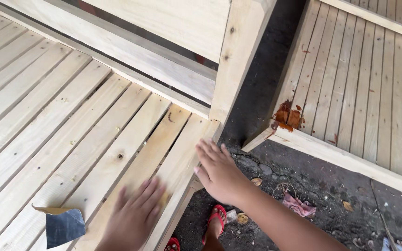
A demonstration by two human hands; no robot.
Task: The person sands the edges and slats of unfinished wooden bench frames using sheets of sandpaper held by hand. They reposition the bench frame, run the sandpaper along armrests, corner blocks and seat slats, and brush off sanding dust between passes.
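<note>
A pale slatted wooden bench seat [70, 135] is filling the left of the frame, its unfinished planks running diagonally, knots showing, with its outer edge slat [182, 162] ending at lower centre.

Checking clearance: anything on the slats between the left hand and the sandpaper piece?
Nothing. In the head view, only bare wooden slat separates the left hand from the dark sandpaper piece; they lie apart. The right hand rests at the frame edge.
</note>
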